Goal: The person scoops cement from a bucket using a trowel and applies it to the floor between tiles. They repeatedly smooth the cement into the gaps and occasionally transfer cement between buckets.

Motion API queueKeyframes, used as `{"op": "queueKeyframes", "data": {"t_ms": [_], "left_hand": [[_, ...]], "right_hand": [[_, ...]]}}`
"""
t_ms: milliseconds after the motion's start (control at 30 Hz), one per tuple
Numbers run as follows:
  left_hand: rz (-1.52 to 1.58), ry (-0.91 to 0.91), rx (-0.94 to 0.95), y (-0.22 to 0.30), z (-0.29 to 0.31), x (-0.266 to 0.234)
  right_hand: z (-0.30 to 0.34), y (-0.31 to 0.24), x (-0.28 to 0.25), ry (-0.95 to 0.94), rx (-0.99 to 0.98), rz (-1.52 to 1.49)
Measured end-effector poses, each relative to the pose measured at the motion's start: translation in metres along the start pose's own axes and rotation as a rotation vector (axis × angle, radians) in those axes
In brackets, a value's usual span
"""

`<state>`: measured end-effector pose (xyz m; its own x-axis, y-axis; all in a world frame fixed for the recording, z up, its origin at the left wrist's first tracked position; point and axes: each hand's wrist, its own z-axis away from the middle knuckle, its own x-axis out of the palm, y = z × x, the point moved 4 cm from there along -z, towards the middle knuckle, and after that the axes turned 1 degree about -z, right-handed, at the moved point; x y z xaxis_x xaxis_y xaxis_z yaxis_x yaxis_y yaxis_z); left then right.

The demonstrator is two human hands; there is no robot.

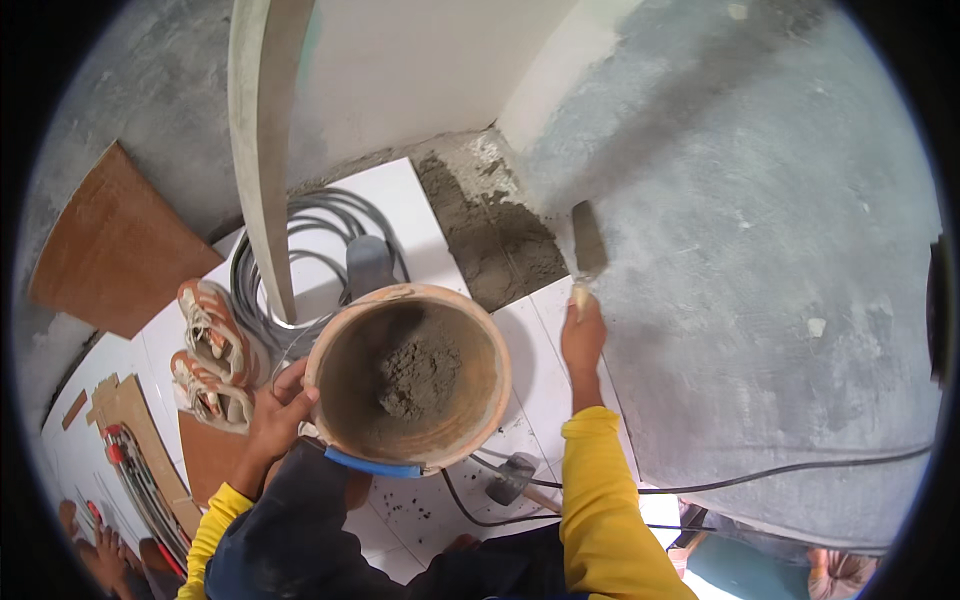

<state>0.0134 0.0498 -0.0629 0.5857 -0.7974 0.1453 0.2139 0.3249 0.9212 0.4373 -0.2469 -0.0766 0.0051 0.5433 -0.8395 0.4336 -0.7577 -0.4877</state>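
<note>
Head view. Round terracotta-coloured bucket with a blue handle grip point(373, 464), the bucket point(502, 370) at centre, near side of the scene, mouth toward the camera. Lump of grey mortar point(420, 378) inside.

Left hand point(272, 418), out of a yellow sleeve: fingers clamped on the bucket's left rim, thumb along the edge. Right hand point(583, 340), also yellow-sleeved: fingers closed round the pale handle of a flat-bladed metal trowel point(588, 240), blade pointing to the far side. Trowel is in front of a smooth grey wall point(760, 320); blade contact with it, cannot tell.

Just left of the blade, far side: patch of dark wet mortar point(500, 250) in the corner, bordered by white floor tiles point(535, 330). Left of the bucket: orange-and-white laced shoes point(215, 345); beyond them, coiled grey cable point(247, 290). Near side, right of the bucket's base: dark-headed mallet point(512, 478).
</note>
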Motion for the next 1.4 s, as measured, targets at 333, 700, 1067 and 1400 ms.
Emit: {"op": "queueKeyframes", "data": {"t_ms": [333, 700, 1067, 1400], "left_hand": [[-0.03, -0.011, -0.079, 0.014, 0.006, 0.0], [0.004, 0.019, -0.032, 0.009, 0.013, -0.004], [0.099, 0.076, -0.088, -0.016, 0.032, -0.016], [0.355, 0.164, -0.087, -0.037, 0.05, -0.028]], "right_hand": [[-0.062, -0.018, 0.001, -0.712, 0.421, -0.051], [0.01, -0.008, -0.02, -0.622, 0.554, -0.266], [-0.043, -0.071, 0.014, -0.948, 0.157, 0.088], [-0.021, -0.083, 0.01, -0.908, 0.252, -0.113]]}}
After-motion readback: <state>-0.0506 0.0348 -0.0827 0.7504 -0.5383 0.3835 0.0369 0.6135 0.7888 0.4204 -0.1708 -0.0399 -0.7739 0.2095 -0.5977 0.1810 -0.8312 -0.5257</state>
